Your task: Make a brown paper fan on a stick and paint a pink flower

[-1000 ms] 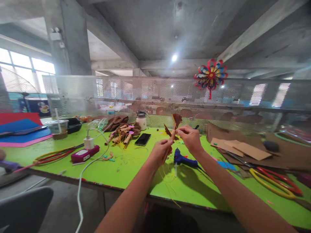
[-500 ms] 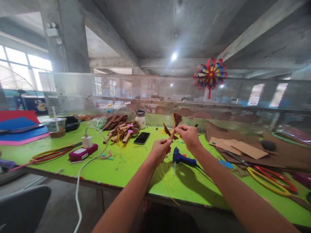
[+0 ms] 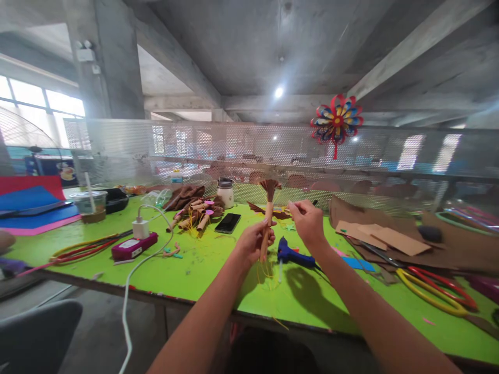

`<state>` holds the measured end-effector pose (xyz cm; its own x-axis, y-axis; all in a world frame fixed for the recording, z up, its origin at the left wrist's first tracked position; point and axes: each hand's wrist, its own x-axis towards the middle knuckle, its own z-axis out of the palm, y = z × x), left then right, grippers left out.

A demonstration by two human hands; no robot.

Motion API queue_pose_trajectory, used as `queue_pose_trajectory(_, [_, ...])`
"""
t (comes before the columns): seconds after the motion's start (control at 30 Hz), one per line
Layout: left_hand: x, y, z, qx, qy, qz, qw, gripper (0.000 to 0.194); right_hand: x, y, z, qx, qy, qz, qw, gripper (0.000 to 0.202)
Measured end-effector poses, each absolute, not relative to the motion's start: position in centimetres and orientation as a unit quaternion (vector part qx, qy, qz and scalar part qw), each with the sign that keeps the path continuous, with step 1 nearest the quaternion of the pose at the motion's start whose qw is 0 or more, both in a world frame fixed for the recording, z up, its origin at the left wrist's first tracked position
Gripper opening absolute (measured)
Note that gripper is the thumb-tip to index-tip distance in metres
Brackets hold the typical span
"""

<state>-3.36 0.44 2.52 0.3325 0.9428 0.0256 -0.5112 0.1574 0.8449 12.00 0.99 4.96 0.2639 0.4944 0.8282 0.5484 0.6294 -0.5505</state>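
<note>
"Where is the brown roll [image 3: 268, 214] right now?"

"Just left of the glue gun [image 3: 289, 252], held off the table and nearly upright, its fanned end on top. The left hand [image 3: 252, 242] has its fingers closed around the middle."

"And the right hand [image 3: 309, 221]?"

"Beyond the glue gun and apart from the roll. Its thumb and finger are drawn close together; I can't tell whether they meet or pinch a strand."

"What worries you?"

"Heat, first. If the gun is hot, which I can't see, a dip of either hand could bring skin against it. The right forearm also crosses above the cord [image 3: 321, 270] to the right of the gun, so a low elbow could drag the whole thing."

"And the roll itself?"

"Squeeze too hard and the tube could crease; too loosely and it could unwrap, if nothing fixes the seam. Then there are loose yellow threads [image 3: 270, 283] left of the gun: one could snag on it and tangle."
</note>
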Motion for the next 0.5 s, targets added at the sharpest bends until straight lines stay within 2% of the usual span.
queue_pose_trajectory(0.13, [-4.1, 0.9, 2.8, 0.350, 0.251, 0.545, 0.719, 0.020, 10.4, -0.4, 2.0, -0.440, -0.693, 0.042, 0.570, 0.037])
queue_pose_trajectory(0.23, [-4.4, 1.2, 2.8, 0.328, 0.232, 0.569, 0.718, 0.022, 8.7, -1.3, 0.9, -0.420, -0.742, 0.086, 0.516, 0.028])
queue_pose_trajectory(0.33, [-4.5, 1.3, 2.8, 0.319, 0.228, 0.577, 0.717, 0.022, 8.0, -1.7, 0.8, -0.419, -0.737, 0.100, 0.521, 0.019])
queue_pose_trajectory(0.5, [-4.3, 1.3, 2.8, 0.323, 0.233, 0.585, 0.706, 0.019, 8.1, -1.6, 0.7, -0.406, -0.736, 0.090, 0.535, 0.018])
